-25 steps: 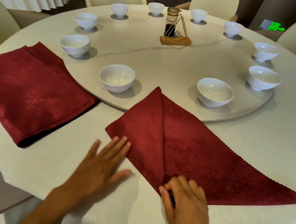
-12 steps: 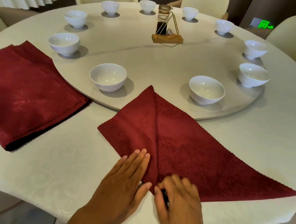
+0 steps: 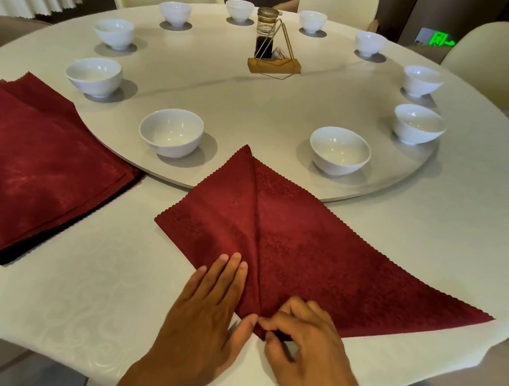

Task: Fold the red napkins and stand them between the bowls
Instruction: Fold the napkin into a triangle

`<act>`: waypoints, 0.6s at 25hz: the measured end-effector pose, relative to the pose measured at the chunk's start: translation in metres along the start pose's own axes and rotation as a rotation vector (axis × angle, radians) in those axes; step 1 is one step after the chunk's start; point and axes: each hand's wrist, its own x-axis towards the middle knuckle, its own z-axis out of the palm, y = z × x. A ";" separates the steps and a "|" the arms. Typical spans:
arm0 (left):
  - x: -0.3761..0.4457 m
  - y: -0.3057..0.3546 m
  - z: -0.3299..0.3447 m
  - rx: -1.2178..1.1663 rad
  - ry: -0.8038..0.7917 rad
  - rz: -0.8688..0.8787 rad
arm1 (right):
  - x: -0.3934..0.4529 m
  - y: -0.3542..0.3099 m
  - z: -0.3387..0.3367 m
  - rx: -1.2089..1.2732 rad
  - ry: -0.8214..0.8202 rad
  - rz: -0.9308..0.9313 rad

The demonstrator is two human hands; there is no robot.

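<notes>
Nearest, at the table's front edge, the left hand [image 3: 207, 311] lies flat and unclenched, fingers spread, its fingertips pressing the left flap of the red napkin [image 3: 297, 249]. Just beside it the right hand [image 3: 303, 342] curls over the napkin's near corner, thumb and fingers pinching the cloth; that corner is mostly hidden under the knuckles, so the grip appears to be a pinch but its exact hold is hard to make out. Both forearms are cut off by the lower frame.

The napkin lies as a partly folded triangle, its far tip overlapping the rim of the turntable [image 3: 404, 195], between two bowls [image 3: 171, 132] [image 3: 340, 151]. Its right point nearly reaches the tablecloth [image 3: 58, 302] edge.

To the left a stack of napkins [image 3: 26, 165] is cut by the frame, with bare cloth between. Farther off stands a condiment stand [image 3: 274, 60].
</notes>
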 end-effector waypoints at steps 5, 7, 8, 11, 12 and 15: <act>-0.002 -0.003 0.000 0.012 -0.040 0.009 | -0.022 0.105 -0.093 -0.331 -0.024 0.070; -0.001 -0.001 0.000 0.019 -0.037 0.017 | -0.030 0.144 -0.136 -0.426 -0.005 0.150; -0.001 -0.001 -0.001 0.018 -0.037 0.016 | -0.035 0.157 -0.153 -0.384 -0.002 0.166; -0.002 0.001 -0.004 0.018 -0.040 0.017 | -0.027 0.149 -0.190 0.147 0.054 0.412; -0.002 0.001 -0.004 0.021 -0.042 0.016 | -0.016 0.148 -0.196 0.376 0.098 0.492; -0.002 0.002 -0.007 0.017 -0.047 0.011 | 0.036 0.132 -0.203 0.633 0.256 0.588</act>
